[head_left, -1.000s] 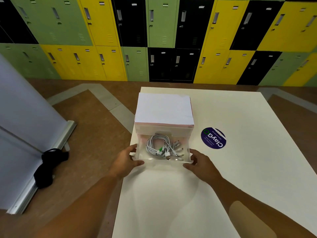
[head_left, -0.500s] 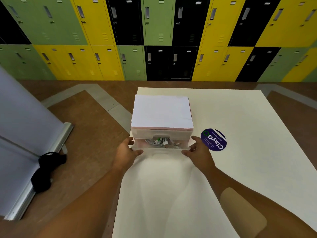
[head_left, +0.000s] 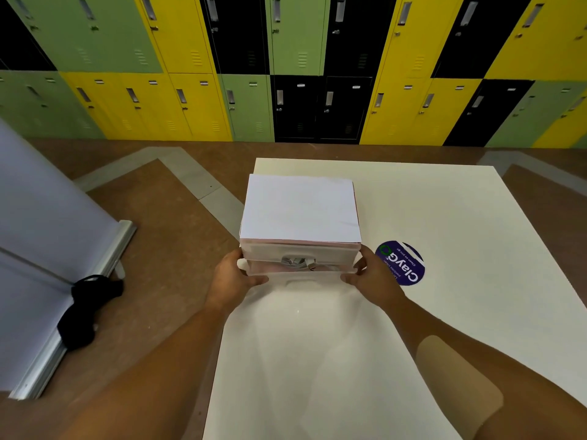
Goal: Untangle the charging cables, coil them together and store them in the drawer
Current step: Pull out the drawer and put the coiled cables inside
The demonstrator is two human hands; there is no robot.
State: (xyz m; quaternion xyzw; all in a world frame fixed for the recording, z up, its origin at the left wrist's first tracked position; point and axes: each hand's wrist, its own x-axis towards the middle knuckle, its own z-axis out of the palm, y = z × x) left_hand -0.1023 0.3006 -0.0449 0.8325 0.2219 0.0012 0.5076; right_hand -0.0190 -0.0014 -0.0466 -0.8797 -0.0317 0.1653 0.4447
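A small translucent drawer box with a white top stands on the white table. Its clear drawer is pushed almost fully in, with only a thin strip of it showing. Through the drawer front a bit of the coiled white charging cables is visible; the rest is hidden inside. My left hand grips the drawer's left front corner. My right hand grips the right front corner.
A round purple sticker lies on the table right of the box. The table's left edge runs just beside the box. On the floor to the left stands a grey roll-up banner with a black bag at its base. Coloured lockers line the back.
Both hands have pushed the drawer from wide open to nearly closed. The coiled cables, plainly seen before, are now mostly hidden inside the box.
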